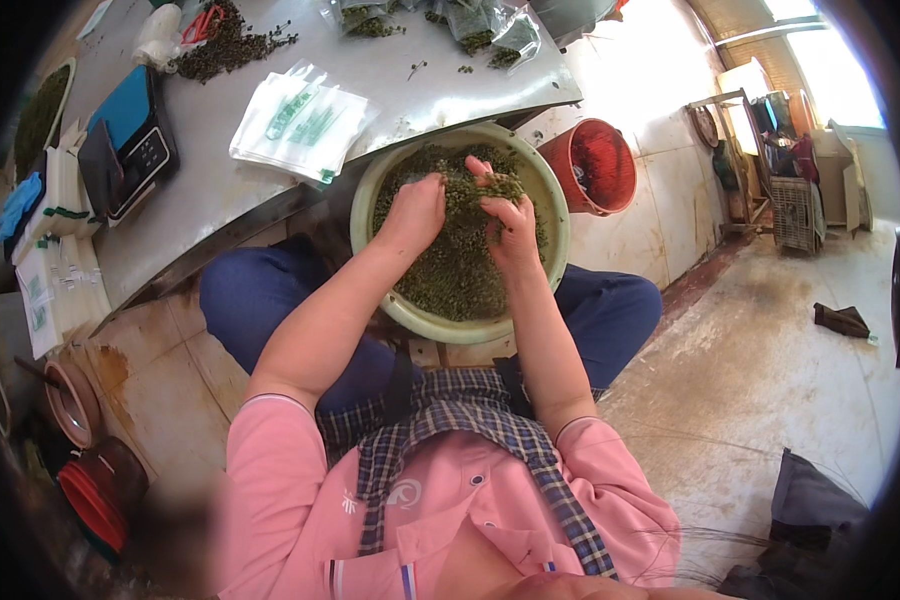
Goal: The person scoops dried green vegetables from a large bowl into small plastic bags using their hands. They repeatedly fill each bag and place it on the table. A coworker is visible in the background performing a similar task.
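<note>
Pink shirt cloth (290, 490) is filling the space nearest the camera, on the near side of a pale green basin (361, 200), and a checked apron (460, 392) is showing between shirt and basin. Blue trousers (260, 285) are spreading to either side of the basin, the knees bending outward. Small green sprigs (450, 285) are lying in a broad mass inside the basin.

Over the basin's right half, the right hand (513, 225) is grasping a bunch of sprigs (500, 188) between its fingers. Over the basin's middle, the left hand (418, 212) is curling its fingers in together, just beside that bunch; whether they are pinching anything I cannot tell.

Beyond the basin and to its left, a metal table (205, 105) is stretching away. On it, a stack of white bags (300, 120) is lying closest to the basin; farther left of the basin a black device with a blue top (130, 130) is resting. Clear bags of greenery (470, 22) are lying straight beyond the basin. Just right of the basin, a red bucket (568, 180) is standing on the floor.
</note>
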Demonstrator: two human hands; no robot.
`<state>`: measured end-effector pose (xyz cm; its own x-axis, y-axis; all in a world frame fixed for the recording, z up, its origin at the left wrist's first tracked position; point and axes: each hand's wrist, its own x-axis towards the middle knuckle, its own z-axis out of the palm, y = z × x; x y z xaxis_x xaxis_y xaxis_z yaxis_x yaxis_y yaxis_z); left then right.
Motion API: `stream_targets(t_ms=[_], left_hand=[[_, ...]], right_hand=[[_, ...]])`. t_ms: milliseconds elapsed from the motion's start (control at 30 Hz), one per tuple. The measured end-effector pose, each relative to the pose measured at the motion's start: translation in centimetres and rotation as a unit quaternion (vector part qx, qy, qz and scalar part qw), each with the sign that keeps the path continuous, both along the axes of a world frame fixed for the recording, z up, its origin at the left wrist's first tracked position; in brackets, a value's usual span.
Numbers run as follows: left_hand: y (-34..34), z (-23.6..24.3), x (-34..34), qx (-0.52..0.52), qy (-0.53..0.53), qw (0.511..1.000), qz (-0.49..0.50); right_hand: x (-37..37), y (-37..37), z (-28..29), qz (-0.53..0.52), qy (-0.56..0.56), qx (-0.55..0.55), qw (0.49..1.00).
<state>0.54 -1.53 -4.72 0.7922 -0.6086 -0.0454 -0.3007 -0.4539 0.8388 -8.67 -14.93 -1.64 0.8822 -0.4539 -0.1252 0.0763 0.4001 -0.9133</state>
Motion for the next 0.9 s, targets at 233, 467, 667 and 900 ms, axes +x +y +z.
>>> stream_targets(t_ms=[233, 467, 667, 900], left_hand=[[-0.1, 0.4, -0.5, -0.065, -0.009, 0.998, -0.014], [0.2, 0.8, -2.8, -0.015, -0.168, 0.983, -0.072], [0.5, 0.4, -1.7, -0.001, -0.157, 0.986, -0.049], [-0.1, 2.5, -4.4, 0.008, -0.159, 0.98, -0.12]], right_hand=[[0.3, -0.9, -0.7, 0.099, 0.109, 0.169, 0.975], [1.1, -0.1, -1.4, 0.036, 0.269, -0.407, 0.872], [0.1, -1.8, 1.6, 0.116, 0.2, 0.002, 0.973], [0.9, -0.6, -2.8, -0.016, 0.257, -0.457, 0.851]])
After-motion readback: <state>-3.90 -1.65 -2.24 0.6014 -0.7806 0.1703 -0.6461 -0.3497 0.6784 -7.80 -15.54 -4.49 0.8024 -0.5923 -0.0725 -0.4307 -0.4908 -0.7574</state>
